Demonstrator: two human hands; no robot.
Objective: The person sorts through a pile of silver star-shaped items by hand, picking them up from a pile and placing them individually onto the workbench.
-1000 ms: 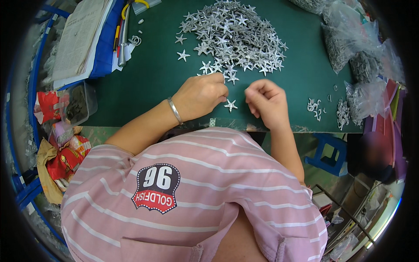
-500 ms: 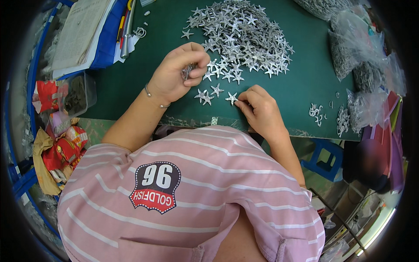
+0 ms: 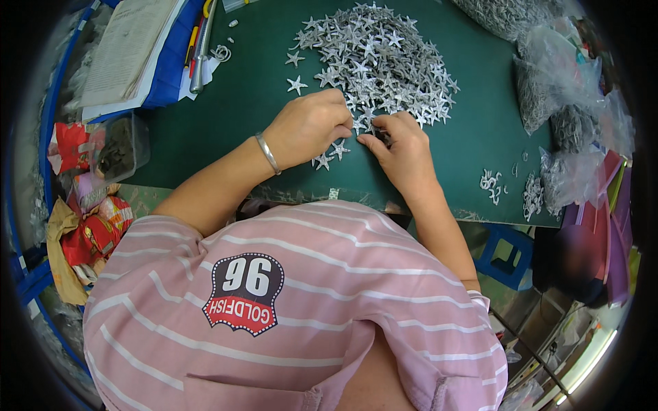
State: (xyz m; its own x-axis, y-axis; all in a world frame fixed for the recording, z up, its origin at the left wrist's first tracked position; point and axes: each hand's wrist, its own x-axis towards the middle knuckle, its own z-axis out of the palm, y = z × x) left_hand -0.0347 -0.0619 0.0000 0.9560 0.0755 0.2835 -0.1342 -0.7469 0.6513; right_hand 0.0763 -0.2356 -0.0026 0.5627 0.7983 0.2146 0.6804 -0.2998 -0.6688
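Note:
On the green table lies a large heap of silver starfish-shaped metal pieces [image 3: 384,58]. At the near edge of the heap, my left hand [image 3: 308,129] is closed, its fingers curled together; what they hold is hidden. My right hand [image 3: 406,152] faces it a short way off, thumb and fingers pinched round a starfish piece mostly covered by the fingers. A few starfish pieces show between the two hands. Close under my left fingers lie two more, one of them a loose starfish [image 3: 338,149]. Apart on the left sits a single starfish [image 3: 297,85].
Small curved metal parts [image 3: 491,183] and a linked pile [image 3: 533,195] lie at the right. Clear plastic bags [image 3: 558,68] of metal pieces stand along the right edge. At the left are a blue tray [image 3: 161,75] with papers, pens, and a clear plastic box [image 3: 137,147].
My left hand has moved right and nearer my right hand, which has shifted up to the heap. The starfish by my right fingertips has left its spot; a lone starfish now shows at left.

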